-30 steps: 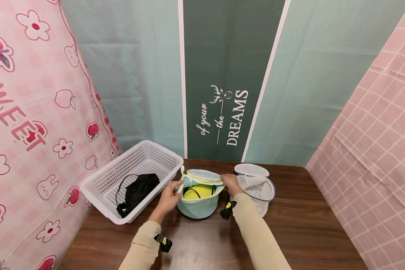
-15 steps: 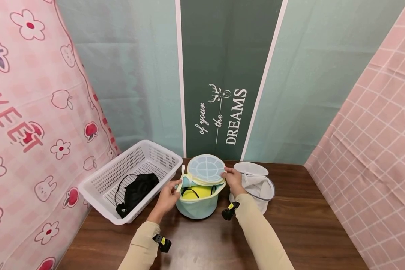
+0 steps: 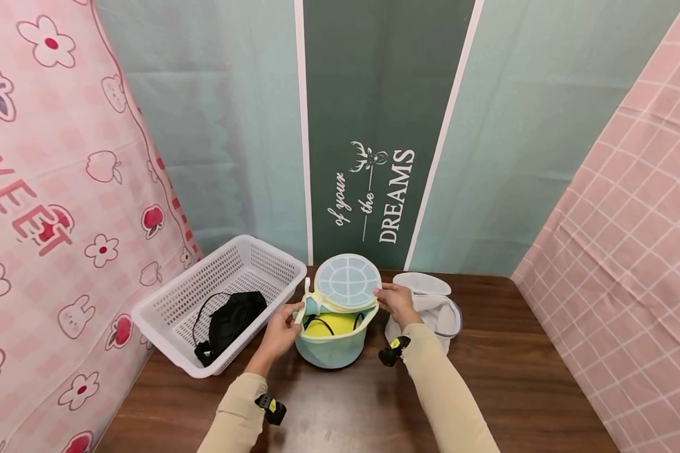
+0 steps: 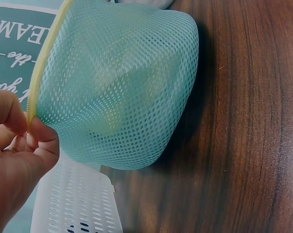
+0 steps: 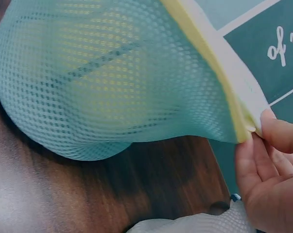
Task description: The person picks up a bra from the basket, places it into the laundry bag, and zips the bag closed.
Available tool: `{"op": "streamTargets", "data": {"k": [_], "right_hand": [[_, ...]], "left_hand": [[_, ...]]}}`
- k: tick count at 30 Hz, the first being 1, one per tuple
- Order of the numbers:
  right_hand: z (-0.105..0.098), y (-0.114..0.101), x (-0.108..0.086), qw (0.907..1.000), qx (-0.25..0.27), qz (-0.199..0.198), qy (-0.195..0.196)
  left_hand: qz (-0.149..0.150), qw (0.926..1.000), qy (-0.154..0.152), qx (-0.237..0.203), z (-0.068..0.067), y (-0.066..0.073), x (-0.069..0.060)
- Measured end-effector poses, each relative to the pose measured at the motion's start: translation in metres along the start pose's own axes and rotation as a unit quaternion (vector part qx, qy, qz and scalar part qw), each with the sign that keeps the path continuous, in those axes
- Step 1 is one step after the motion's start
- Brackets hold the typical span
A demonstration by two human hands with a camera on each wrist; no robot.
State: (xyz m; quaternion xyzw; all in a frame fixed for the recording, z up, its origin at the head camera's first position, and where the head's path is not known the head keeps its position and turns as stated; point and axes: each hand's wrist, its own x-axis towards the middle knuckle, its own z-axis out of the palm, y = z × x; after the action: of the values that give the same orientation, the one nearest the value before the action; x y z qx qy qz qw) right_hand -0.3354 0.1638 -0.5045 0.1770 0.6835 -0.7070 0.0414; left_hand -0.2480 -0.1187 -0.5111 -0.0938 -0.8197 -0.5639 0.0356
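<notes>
A teal mesh bag [image 3: 330, 350] with yellow trim stands on the table, its round lid [image 3: 348, 280] tilted up at the back. Inside lies something yellow [image 3: 324, 324] with black cords. The left hand [image 3: 280, 328] pinches the rim at the left; in the left wrist view, thumb and fingers [image 4: 43, 138] of the left hand [image 4: 17, 155] grip the yellow edge of the mesh [image 4: 122, 82]. At the right side of the opening, the right hand [image 3: 398, 303] holds the lid's edge; the right wrist view shows the right hand [image 5: 275, 170] pinching where lid and yellow trim [image 5: 229, 97] meet.
A white perforated basket [image 3: 172, 340] at the left holds a black cloth item with a cord [image 3: 235, 322]. Just behind the right hand stands a white mesh bag [image 3: 450, 318] with its lid [image 3: 422, 283] folded back. Fabric sheets hang around the wooden table [image 3: 510, 365].
The round lid has swung up from nearly flat and now faces the camera. My right hand has shifted slightly right and its grip has moved along the lid edge; the left hand has barely moved.
</notes>
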Motion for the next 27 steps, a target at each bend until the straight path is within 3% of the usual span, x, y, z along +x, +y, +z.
{"op": "streamTargets", "data": {"k": [7,12,18,21,24,27], "right_hand": [[-0.002,-0.002,0.001,0.9995,0.021,0.012,-0.017],[-0.003,-0.002,-0.002,0.9991,0.043,0.005,0.005],[0.005,-0.005,-0.006,0.9914,0.063,-0.081,0.08],[0.012,-0.008,-0.009,0.9858,0.045,-0.117,0.112],[0.016,-0.011,-0.009,0.9863,-0.001,-0.118,0.115],[0.017,-0.015,-0.01,0.9886,-0.048,-0.103,0.099]], "left_hand": [[0.004,1.0,0.006,-0.001,-0.001,-0.001,-0.001],[0.012,0.9999,0.006,-0.008,-0.001,-0.003,0.0],[0.025,0.9996,-0.002,-0.013,-0.002,0.003,-0.002],[0.038,0.9989,-0.011,-0.025,-0.005,0.021,-0.007],[0.044,0.9984,-0.018,-0.031,-0.006,0.034,-0.011],[0.041,0.9985,-0.013,-0.033,-0.005,0.031,-0.01]]}}
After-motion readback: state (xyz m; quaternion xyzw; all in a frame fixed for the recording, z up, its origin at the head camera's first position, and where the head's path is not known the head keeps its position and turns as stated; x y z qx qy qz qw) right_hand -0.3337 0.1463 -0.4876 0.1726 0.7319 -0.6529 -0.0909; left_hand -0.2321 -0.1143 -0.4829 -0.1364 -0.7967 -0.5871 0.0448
